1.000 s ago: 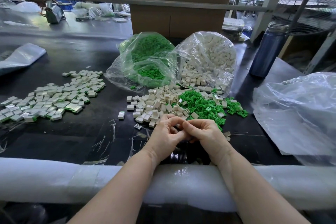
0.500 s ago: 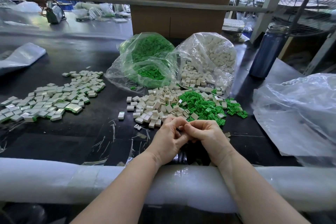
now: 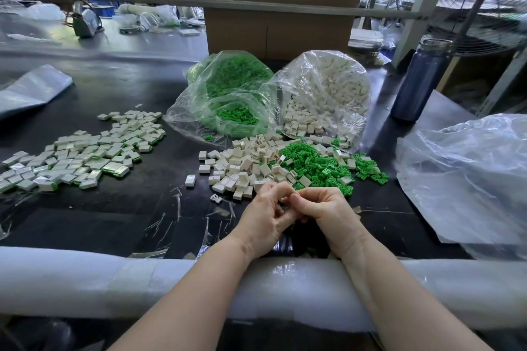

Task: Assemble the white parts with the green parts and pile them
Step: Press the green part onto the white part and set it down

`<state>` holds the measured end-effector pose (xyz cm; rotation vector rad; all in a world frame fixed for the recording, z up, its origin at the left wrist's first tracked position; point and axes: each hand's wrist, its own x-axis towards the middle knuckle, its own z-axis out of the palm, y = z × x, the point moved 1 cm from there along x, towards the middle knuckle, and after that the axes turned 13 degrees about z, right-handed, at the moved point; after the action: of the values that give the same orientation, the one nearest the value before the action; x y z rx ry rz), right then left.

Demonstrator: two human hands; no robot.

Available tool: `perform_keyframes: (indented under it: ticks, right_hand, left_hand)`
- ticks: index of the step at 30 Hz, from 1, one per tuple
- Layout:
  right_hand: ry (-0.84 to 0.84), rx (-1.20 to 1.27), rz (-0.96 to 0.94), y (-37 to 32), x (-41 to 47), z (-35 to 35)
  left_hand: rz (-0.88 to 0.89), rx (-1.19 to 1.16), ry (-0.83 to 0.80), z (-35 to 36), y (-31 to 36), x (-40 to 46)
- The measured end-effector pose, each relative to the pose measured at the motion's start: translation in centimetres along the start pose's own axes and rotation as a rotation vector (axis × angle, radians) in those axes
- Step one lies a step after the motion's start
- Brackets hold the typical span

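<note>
Both hands meet just in front of the loose parts, near the counter's front edge. The left hand point(image 3: 263, 216) and the right hand point(image 3: 325, 209) have their fingers curled in toward each other, fingertips touching, and whatever they pinch is hidden between them; I judge it a white part being pressed onto a green one, though I cannot see either piece. So the step in hand looks like the joining itself. Next would come setting the finished piece on the pile of assembled pieces point(image 3: 82, 151) toward the counter's left edge, then reaching for a fresh pair; that calls for lining up the small parts squarely before pressing.

Counting: two clear bags at the counter's back, one bag of green parts point(image 3: 228, 97) and one bag of white parts point(image 3: 328, 94), both spilling open. In front of them lie one heap of loose white parts point(image 3: 245, 162) and one heap of loose green parts point(image 3: 322, 164), touching and partly mixed, each far too many to count. One white part point(image 3: 190, 180) sits alone just left of the heap. One blue bottle point(image 3: 419, 80) stands near the back right corner.
</note>
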<state>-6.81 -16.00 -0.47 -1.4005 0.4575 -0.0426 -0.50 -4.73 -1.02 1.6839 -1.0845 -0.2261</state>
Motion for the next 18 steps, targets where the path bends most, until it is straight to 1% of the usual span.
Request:
perform_keyframes:
  ticks: [8, 14, 18]
  right_hand:
    - [0.015, -0.014, -0.007, 0.09, 0.18, -0.03]
    - [-0.051, -0.004, -0.019, 0.10, 0.20, 0.03]
    - [-0.044, -0.020, -0.012, 0.19, 0.29, -0.14]
  left_hand:
    - [-0.001, 0.002, 0.006, 0.06, -0.10, -0.02]
    - [0.008, -0.037, 0.027, -0.18, -0.04, -0.01]
    - [0.008, -0.042, 0.031, -0.09, -0.24, -0.02]
